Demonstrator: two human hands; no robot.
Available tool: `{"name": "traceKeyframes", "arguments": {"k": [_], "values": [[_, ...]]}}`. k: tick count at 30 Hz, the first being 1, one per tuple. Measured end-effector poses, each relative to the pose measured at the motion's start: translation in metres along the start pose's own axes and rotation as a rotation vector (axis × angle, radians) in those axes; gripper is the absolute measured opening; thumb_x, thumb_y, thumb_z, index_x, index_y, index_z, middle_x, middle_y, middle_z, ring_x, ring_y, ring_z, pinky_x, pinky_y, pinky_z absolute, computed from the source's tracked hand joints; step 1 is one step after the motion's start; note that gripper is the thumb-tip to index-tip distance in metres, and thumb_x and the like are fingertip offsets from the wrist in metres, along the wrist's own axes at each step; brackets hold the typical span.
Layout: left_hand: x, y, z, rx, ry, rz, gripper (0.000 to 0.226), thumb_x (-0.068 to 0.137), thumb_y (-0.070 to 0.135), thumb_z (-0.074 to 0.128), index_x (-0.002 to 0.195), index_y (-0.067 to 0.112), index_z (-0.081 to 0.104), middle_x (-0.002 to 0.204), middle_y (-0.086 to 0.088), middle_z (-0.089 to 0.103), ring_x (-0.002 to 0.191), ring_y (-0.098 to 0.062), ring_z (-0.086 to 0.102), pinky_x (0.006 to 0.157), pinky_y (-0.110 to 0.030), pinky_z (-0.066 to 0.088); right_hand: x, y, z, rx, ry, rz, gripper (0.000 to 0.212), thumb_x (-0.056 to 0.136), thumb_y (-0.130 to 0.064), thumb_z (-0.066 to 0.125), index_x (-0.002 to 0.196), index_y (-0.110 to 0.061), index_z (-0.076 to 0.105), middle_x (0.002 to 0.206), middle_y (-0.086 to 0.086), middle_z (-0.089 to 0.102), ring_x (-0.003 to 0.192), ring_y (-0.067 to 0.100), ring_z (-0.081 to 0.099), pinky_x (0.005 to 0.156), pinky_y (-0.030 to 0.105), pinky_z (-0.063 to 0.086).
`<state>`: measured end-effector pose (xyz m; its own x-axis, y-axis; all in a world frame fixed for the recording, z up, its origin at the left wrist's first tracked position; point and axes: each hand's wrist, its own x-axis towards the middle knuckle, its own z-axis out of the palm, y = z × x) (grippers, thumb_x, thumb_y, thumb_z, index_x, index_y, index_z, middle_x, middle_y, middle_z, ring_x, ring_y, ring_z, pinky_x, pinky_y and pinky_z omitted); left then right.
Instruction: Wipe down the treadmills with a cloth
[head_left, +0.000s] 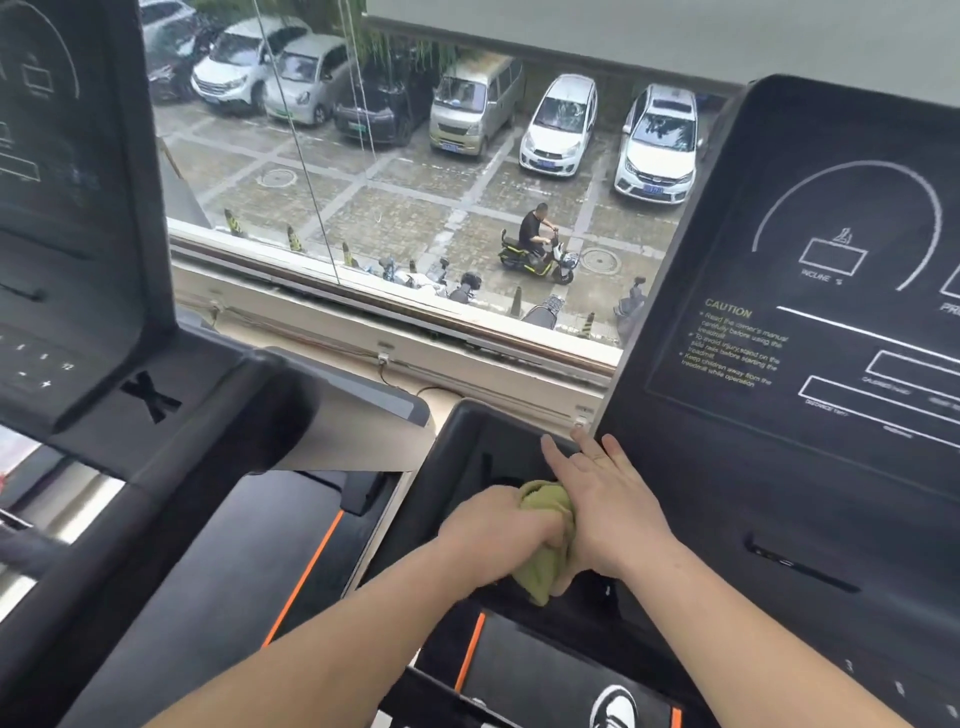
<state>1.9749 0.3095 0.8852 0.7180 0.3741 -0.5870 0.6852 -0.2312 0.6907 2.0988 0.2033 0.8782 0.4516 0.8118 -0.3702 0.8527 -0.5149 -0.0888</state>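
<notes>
L hand (488, 530) gripping green cloth (540, 500), fingers curling round it | R hand (610, 512) lying flat, fingers straight, palm pressing on cloth's R side | cloth sitting bunched in black side tray (467, 447), just L of treadmill console (831, 332) | 2nd console (67, 218) standing far L, window (415, 197) btwn.

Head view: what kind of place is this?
Most likely a gym on an upper floor. Two treadmills stand side by side, the right console and the left console facing a window that looks down on parked cars. The left hand grips a green cloth.
</notes>
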Motion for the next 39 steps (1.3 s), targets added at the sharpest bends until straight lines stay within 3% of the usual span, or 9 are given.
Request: {"name": "traceKeyframes", "arguments": {"k": [3,6,9,14,21,27,30,36,39], "values": [[-0.019,-0.043,0.02,0.09,0.156,0.232,0.026,0.065,0.05,0.06,0.084,0.034,0.055,0.085,0.013,0.062,0.081,-0.008,0.06,0.077,-0.035,0.053,0.0,0.003,0.007,0.009,0.067,-0.01,0.144,0.063,-0.056,0.089,0.164,-0.025,-0.009,0.158,-0.006,0.037,0.159,0.014,-0.011,0.128,0.039,-0.01],[-0.015,-0.073,0.024,0.503,0.272,0.56,0.041,0.068,0.055,0.061,0.103,0.032,0.059,0.116,0.012,0.055,0.109,-0.016,0.053,0.096,-0.038,0.047,0.001,0.005,0.008,-0.015,0.071,-0.027,0.13,0.073,-0.045,0.083,0.165,-0.022,-0.007,0.153,-0.005,0.04,0.159,0.015,-0.009,0.128,0.039,-0.01],[-0.014,-0.072,0.019,0.648,0.264,0.482,0.054,0.073,0.063,0.052,0.118,0.035,0.055,0.145,0.002,0.049,0.141,-0.023,0.039,0.116,-0.039,0.034,0.001,0.005,0.009,-0.026,0.064,-0.029,0.132,0.071,-0.052,0.083,0.165,-0.02,-0.003,0.152,-0.005,0.04,0.159,0.016,-0.009,0.128,0.039,-0.011],[-0.008,-0.034,0.014,0.63,0.058,0.451,0.035,0.08,0.052,0.056,0.099,0.027,0.043,0.107,0.007,0.054,0.11,-0.02,0.051,0.09,-0.031,0.04,0.001,0.008,0.013,-0.026,0.099,-0.031,0.105,0.085,-0.03,0.066,0.166,-0.02,-0.001,0.153,-0.007,0.04,0.158,0.014,-0.011,0.123,0.035,-0.019],[0.029,-0.031,-0.019,1.041,-0.064,0.635,0.056,0.076,0.073,0.049,0.104,0.024,0.048,0.098,0.004,0.052,0.09,-0.019,0.051,0.087,-0.039,0.051,0.002,0.005,0.008,0.007,0.057,-0.033,0.121,0.079,-0.042,0.079,0.166,-0.02,-0.003,0.16,-0.006,0.032,0.158,0.014,-0.015,0.127,0.039,-0.014],[0.031,-0.004,-0.008,0.605,-0.154,0.384,0.04,0.077,0.054,0.071,0.092,0.019,0.057,0.096,0.001,0.055,0.091,-0.018,0.051,0.083,-0.035,0.047,0.003,0.008,0.008,-0.012,0.015,-0.032,0.158,0.049,-0.078,0.085,0.165,-0.02,-0.005,0.161,-0.006,0.032,0.158,0.014,-0.014,0.127,0.039,-0.015],[0.023,-0.009,-0.01,0.319,-0.175,0.241,0.027,0.074,0.033,0.076,0.091,0.014,0.066,0.097,-0.004,0.069,0.09,-0.022,0.067,0.083,-0.042,0.059,0.003,0.004,0.004,-0.005,0.0,-0.028,0.16,0.048,-0.076,0.087,0.165,-0.019,-0.006,0.16,-0.004,0.033,0.158,0.015,-0.013,0.126,0.04,-0.016],[-0.005,-0.006,-0.019,0.475,-0.159,0.364,0.031,0.073,0.042,0.072,0.086,0.016,0.062,0.092,0.0,0.061,0.084,-0.017,0.06,0.078,-0.038,0.056,-0.001,0.004,0.003,-0.021,0.023,-0.029,0.15,0.057,-0.071,0.087,0.166,-0.018,-0.003,0.16,-0.004,0.034,0.159,0.016,-0.012,0.128,0.041,-0.012],[-0.032,-0.032,-0.049,0.125,-0.152,0.222,0.027,0.062,0.033,0.068,0.088,0.028,0.067,0.087,0.01,0.069,0.084,-0.012,0.069,0.078,-0.034,0.06,-0.001,0.002,0.002,0.007,0.023,-0.02,0.148,0.057,-0.064,0.089,0.166,-0.018,0.0,0.164,-0.004,0.03,0.158,0.015,-0.014,0.128,0.04,-0.013]]}}
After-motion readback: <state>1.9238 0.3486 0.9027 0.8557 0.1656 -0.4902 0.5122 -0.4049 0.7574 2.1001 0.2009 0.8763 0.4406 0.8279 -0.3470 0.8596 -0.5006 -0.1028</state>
